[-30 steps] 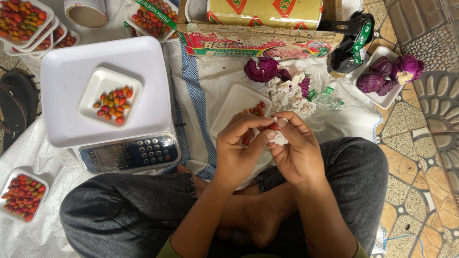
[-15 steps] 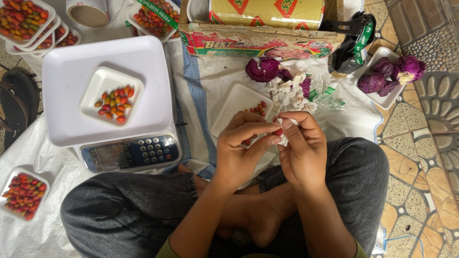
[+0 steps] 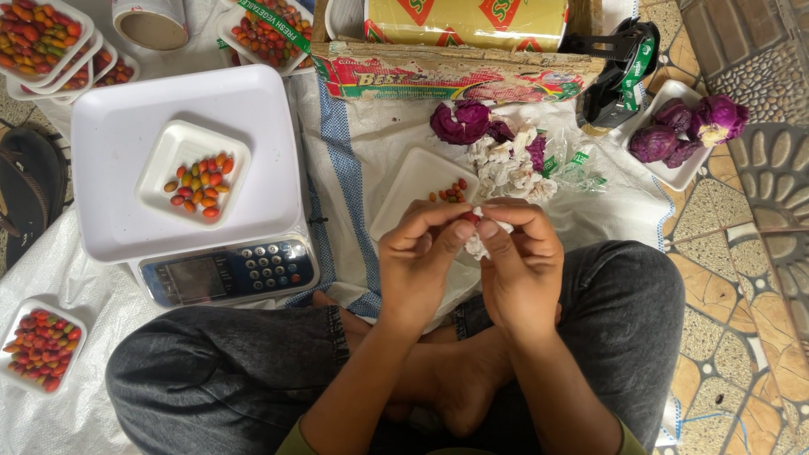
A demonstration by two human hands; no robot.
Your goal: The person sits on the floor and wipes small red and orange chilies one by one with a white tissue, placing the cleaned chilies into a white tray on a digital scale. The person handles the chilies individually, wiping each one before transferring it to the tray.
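Both hands meet over the lap, fingertips pinched together on a small red fruit [image 3: 468,217] and a scrap of white papery husk [image 3: 479,244]: the left hand [image 3: 419,263] closes thumb and forefinger on it, the right hand [image 3: 521,265] curls its fingers over the same spot. Just beyond, at twelve o'clock, lies a white foam tray [image 3: 413,187] with a few small fruits, and past it a heap of white husks [image 3: 510,164] beside a purple cabbage [image 3: 461,122]. At ten o'clock a weighing scale [image 3: 190,168] carries a small tray of red and orange fruits [image 3: 195,181]. At two o'clock sits a tape dispenser [image 3: 619,72].
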